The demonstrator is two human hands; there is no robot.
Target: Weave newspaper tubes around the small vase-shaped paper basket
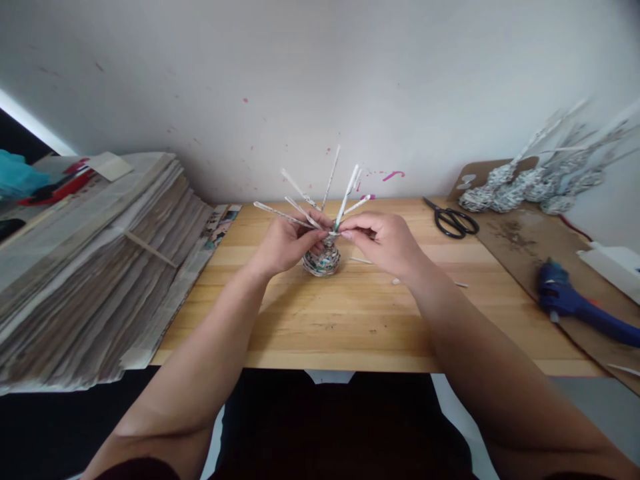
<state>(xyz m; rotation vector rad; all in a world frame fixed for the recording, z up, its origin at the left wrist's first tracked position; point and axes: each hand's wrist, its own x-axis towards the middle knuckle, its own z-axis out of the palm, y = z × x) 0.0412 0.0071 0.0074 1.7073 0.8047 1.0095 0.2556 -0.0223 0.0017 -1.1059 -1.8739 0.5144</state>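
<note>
A small vase-like form woven from rolled newspaper (pixel 321 262) stands on the wooden table, with several paper sticks fanning up and outward from its narrow neck. My left hand (pixel 290 239) is closed round the neck from the left, thumb in front and fingers behind, partly hiding it. From the right, my right hand (pixel 377 239) pinches with thumb and index finger at the neck, at the base of a white paper tube (pixel 347 193). Just what lies between those fingertips is small, but it looks like a paper tube end.
Black scissors (pixel 453 221) lie at the back right. Beyond them, several similar woven newspaper pieces (pixel 520 187) rest on brown cardboard (pixel 515 243), with a blue glue gun (pixel 575 303) nearer me. A tall stack of newspapers (pixel 100 267) fills the left. Short paper scraps lie near my right hand.
</note>
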